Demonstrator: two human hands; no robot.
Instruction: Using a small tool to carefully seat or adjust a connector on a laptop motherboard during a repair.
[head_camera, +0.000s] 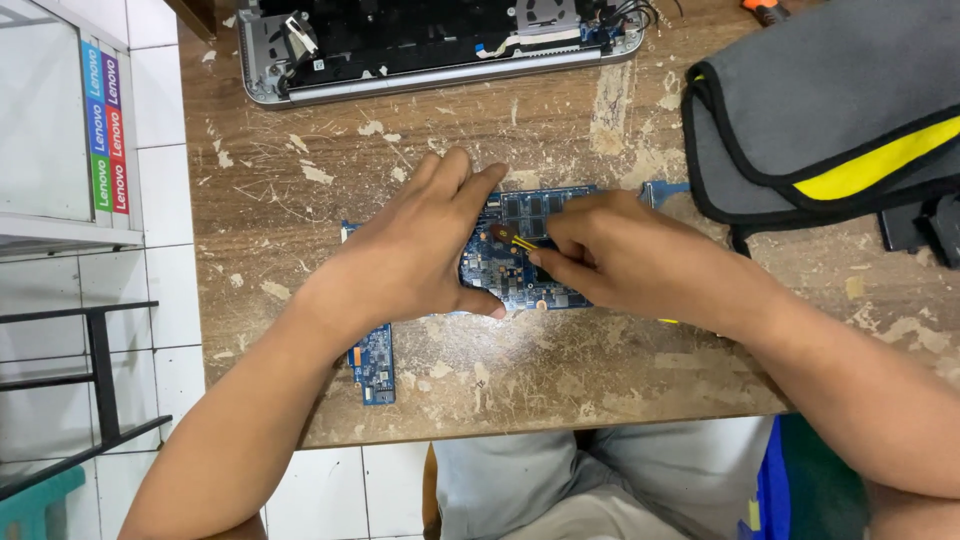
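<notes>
A blue laptop circuit board (520, 280) lies flat on the worn wooden table (560, 360). My left hand (420, 245) rests on the board's left part, fingers spread over it and thumb at its near edge, holding it down. My right hand (610, 250) is closed around a small yellow-handled tool (518, 240) whose tip touches the middle of the board. A narrow blue part of the board (372, 362) sticks out toward me past my left wrist.
An opened laptop base (430, 50) with exposed insides lies at the table's far edge. A grey bag with black and yellow trim (830, 110) lies at the right. White tiled floor and a black metal rack (100, 380) are at the left.
</notes>
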